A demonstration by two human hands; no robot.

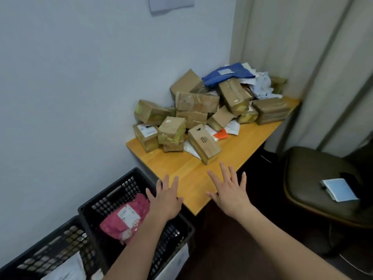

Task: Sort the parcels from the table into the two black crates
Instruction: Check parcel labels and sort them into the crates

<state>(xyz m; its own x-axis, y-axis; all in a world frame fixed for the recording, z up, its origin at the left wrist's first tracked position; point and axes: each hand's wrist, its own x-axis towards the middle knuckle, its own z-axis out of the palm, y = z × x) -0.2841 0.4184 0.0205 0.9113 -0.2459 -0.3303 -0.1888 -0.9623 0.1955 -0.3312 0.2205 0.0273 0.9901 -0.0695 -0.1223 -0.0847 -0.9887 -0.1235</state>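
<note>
Both hands, left hand (166, 201) and right hand (229, 190), spread flat and holding nothing over the table (181, 168); parcels (201, 110) heaped just beyond our fingertips, crates (113, 199) below the left hand; we judge careless tugging could topple the pile.

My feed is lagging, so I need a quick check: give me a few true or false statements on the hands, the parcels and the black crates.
1. Both hands hold nothing. True: the left hand and right hand are open.
2. The nearer black plastic crate holds a pink soft mailer bag. True.
3. The wooden table has been emptied. False: many brown cardboard boxes remain piled.
4. A blue plastic mailer lies on the floor. False: it tops the pile.
</note>
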